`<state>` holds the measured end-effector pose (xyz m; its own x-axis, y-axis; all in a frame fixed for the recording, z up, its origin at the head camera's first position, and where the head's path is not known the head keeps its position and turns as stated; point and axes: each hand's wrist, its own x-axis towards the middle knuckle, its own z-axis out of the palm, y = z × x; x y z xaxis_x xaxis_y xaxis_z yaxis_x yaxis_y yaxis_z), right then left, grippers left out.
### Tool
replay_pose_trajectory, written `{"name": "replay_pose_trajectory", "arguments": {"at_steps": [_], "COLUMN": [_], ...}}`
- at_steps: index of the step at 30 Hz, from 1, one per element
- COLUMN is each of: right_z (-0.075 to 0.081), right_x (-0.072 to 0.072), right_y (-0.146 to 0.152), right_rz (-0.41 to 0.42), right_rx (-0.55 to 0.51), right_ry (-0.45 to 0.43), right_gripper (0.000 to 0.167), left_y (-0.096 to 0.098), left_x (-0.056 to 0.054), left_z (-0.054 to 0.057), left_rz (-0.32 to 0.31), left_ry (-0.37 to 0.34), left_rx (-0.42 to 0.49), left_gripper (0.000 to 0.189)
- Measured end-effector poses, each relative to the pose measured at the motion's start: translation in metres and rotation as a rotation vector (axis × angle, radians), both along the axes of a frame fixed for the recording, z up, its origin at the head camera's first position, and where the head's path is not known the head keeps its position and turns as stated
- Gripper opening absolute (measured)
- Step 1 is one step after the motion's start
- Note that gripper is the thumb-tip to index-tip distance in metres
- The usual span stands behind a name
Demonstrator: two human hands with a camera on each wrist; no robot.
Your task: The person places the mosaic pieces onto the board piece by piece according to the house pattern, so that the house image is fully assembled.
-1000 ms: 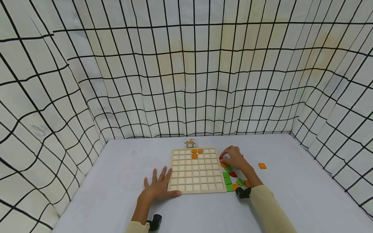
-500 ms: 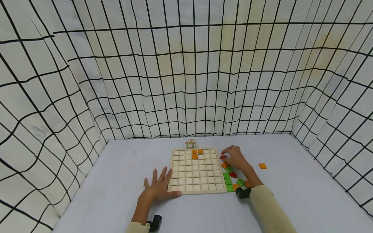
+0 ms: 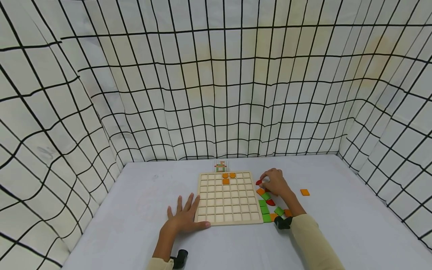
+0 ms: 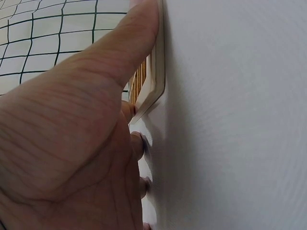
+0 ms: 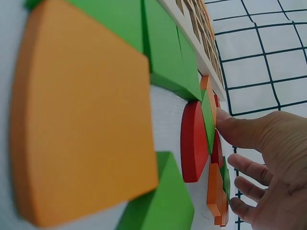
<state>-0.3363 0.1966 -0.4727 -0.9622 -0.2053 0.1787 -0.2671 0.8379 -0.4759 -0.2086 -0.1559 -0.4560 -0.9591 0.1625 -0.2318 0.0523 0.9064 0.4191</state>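
Note:
In the head view, a square wooden grid board (image 3: 224, 205) lies on the table, with two orange round pieces (image 3: 232, 175) and one orange square piece (image 3: 225, 181) in its upper cells. My left hand (image 3: 183, 218) rests spread at the board's lower left corner, the thumb along the near edge. Right of the board, my right hand (image 3: 276, 183) is bent low over loose pieces, fingertips close to a red piece (image 3: 258, 182). Seen from the right wrist, the thumb (image 5: 235, 125) is beside a green piece (image 5: 208, 120), and the other fingers are loosely bent and apart from it.
Green squares (image 3: 264, 210) line the board's right edge, with several orange, green and red pieces around them. One orange square (image 3: 305, 192) lies alone farther right. A small pattern card (image 3: 221, 166) sits behind the board. Walls with black grid lines (image 3: 216, 93) enclose the table.
My right hand has shifted slightly to the right, leaving more of the red piece beside the board uncovered. The left hand and the pieces on the board keep their places.

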Motion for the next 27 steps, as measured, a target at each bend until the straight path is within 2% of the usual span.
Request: {"name": "replay_pose_trajectory", "arguments": {"at_steps": [7,17,27], "right_z": [0.0053,0.0061,0.0082], "right_x": [0.0013,-0.0001,0.0000], "right_y": [0.0016,0.0032,0.0016], "right_rz": [0.006,0.020,0.047], "right_rx": [0.035,0.084,0.108], "right_ry": [-0.010,-0.045,0.026], "right_gripper": [0.015,0.027,0.027], "left_y": [0.0006,0.0013,0.0008], "left_x": [-0.0007,0.0006,-0.0005], "left_z": [0.0000,0.0021,-0.0004], "left_rz": [0.004,0.002,0.004], "left_ry": [0.004,-0.001,-0.010], "left_rx": [-0.005,0.000,-0.013], "left_gripper": [0.107,0.107,0.107]}}
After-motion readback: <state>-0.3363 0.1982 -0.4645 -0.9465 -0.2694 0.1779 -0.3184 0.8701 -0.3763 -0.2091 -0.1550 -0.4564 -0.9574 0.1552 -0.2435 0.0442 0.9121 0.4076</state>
